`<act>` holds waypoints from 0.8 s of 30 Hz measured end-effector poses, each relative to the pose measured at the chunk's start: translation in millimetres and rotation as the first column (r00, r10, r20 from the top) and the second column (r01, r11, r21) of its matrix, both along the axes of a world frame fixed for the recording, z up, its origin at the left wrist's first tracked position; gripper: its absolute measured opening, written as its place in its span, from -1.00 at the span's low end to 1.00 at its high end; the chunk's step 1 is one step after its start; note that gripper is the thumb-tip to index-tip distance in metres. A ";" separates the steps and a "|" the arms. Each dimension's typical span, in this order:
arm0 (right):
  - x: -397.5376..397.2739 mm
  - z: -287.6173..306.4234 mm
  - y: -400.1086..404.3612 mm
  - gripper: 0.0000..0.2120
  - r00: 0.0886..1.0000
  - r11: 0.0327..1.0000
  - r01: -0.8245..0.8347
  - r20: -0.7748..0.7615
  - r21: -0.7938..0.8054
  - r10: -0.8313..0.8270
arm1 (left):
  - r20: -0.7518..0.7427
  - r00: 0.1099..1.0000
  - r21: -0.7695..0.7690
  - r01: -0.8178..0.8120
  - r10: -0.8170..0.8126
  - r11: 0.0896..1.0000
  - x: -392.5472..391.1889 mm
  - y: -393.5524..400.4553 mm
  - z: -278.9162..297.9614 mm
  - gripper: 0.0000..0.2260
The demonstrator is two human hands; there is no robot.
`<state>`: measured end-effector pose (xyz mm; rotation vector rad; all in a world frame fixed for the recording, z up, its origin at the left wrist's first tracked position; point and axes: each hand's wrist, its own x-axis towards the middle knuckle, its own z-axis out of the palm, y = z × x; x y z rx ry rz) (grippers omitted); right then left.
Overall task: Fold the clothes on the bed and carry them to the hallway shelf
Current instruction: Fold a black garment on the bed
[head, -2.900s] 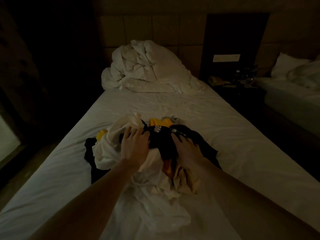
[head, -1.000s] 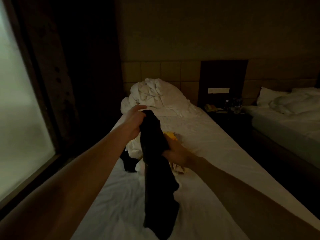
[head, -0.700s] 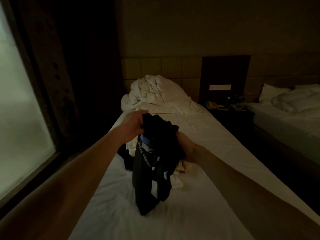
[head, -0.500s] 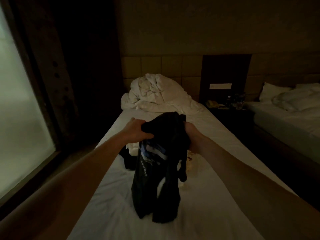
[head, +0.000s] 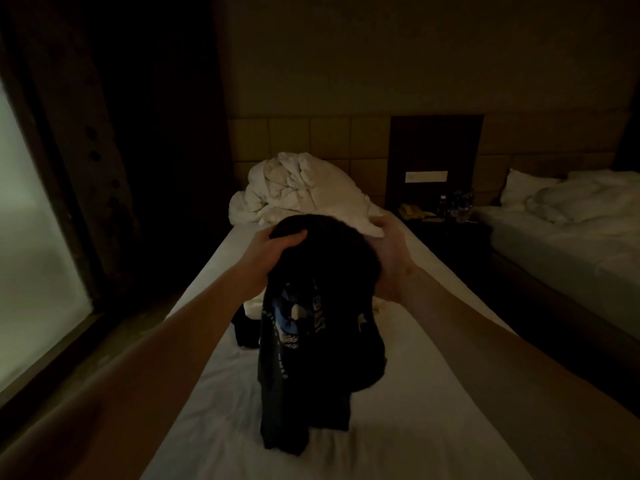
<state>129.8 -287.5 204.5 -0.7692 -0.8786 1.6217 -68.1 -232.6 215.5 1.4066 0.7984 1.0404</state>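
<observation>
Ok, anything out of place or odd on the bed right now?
Nothing damaged or spilled. The black T-shirt is bunched, not spread flat, held up by the left hand and right hand. The duvet is heaped at the head of the bed, and unfolded clothes lie behind the shirt.

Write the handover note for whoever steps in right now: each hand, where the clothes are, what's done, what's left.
Left hand grips the top of the black printed shirt. Right hand holds its other side.
The shirt hangs bunched, raised over the bed, its lower end at the sheet.
The other clothes lie in a heap behind it, mostly hidden.
Done: one shirt picked out.
Left: nothing looks folded yet; fold everything, then carry it to the hallway shelf, which is out of view.
</observation>
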 end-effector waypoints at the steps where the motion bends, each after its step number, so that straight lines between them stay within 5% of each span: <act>1: -0.3 -7.0 -1.1 -0.34 0.991 0.995 -0.103 0.090 0.006 0.102 | 0.019 0.999 -0.002 -0.030 0.030 1.000 0.7 0.2 1.8 -0.77; 4: -9.0 -32.4 -8.8 -0.50 0.774 0.979 -0.185 0.601 -0.085 0.199 | 0.054 0.987 -0.003 -0.154 0.154 0.988 -1.4 4.9 2.6 -0.71; 7: -16.0 -53.3 -5.5 -0.63 0.612 0.982 -0.163 0.771 -0.095 0.176 | -0.022 0.969 0.102 -0.243 0.246 0.965 -7.7 10.8 -2.0 -0.61; 12: -20.6 -38.0 6.1 -0.79 0.726 0.996 0.080 0.682 0.045 -0.089 | -0.402 0.867 0.249 -0.205 0.293 0.947 -28.3 16.9 -15.4 -0.42; 17: -33.1 -28.5 4.3 -0.66 0.897 0.999 0.045 0.441 -0.024 -0.030 | -0.395 0.890 0.291 -0.114 0.228 0.950 -22.9 13.8 -17.7 -0.59; 22: -36.9 -31.1 6.4 -0.73 0.906 0.994 0.111 0.410 0.001 -0.101 | -0.814 0.506 0.424 0.183 0.284 0.887 -18.4 10.4 -11.7 -0.03; 24: -35.7 -27.4 9.6 -0.72 0.899 0.989 0.147 0.417 0.002 -0.135 | -0.775 0.624 0.351 0.295 0.100 0.889 -11.7 5.9 -7.1 -0.05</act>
